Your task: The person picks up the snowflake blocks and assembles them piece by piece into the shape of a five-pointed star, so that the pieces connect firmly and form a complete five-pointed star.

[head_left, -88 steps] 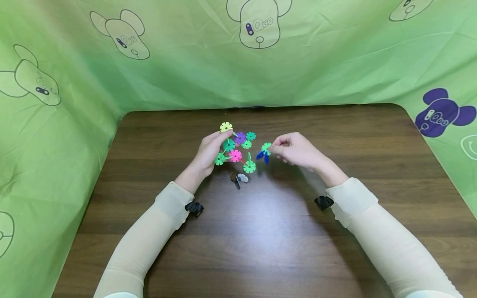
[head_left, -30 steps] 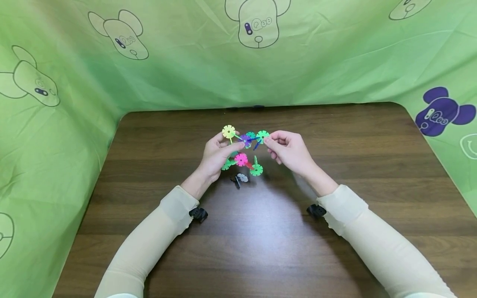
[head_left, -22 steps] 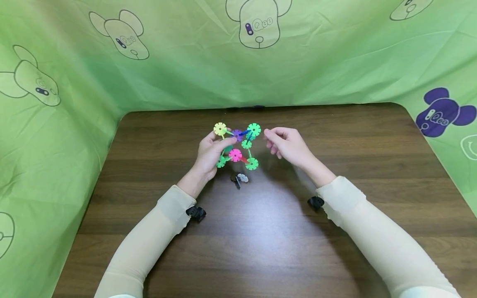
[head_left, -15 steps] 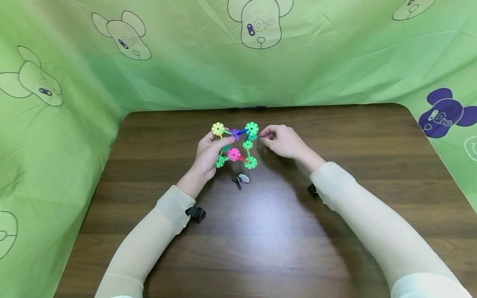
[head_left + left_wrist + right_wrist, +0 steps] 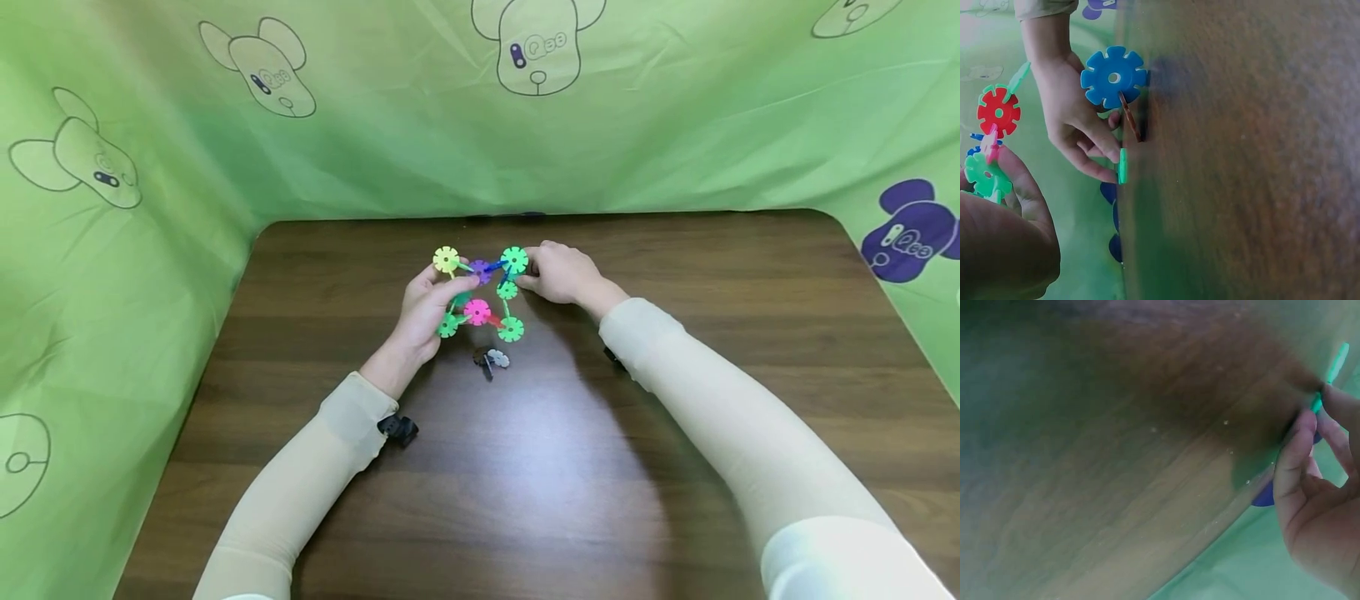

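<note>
My left hand grips a linked build of plastic snowflake discs, with a yellow disc, a purple disc, a pink disc and several green discs fitted edge to edge. Blue discs link the purple one to the upper right green disc. Behind that corner, my right hand pinches a green disc low over the table, between thumb and fingertips; in the left wrist view this disc appears edge-on. The build partly hides it in the head view.
Nearer me on the wooden table lie a pale disc and a brown disc, close together with a dark upright piece. A light green disc shows beside the build. Green printed cloth walls the back and sides.
My right hand joined the green-and-blue piece to the build in the left hand, let go of it, then moved back and left to a green disc on the table. The left hand keeps its grip.
</note>
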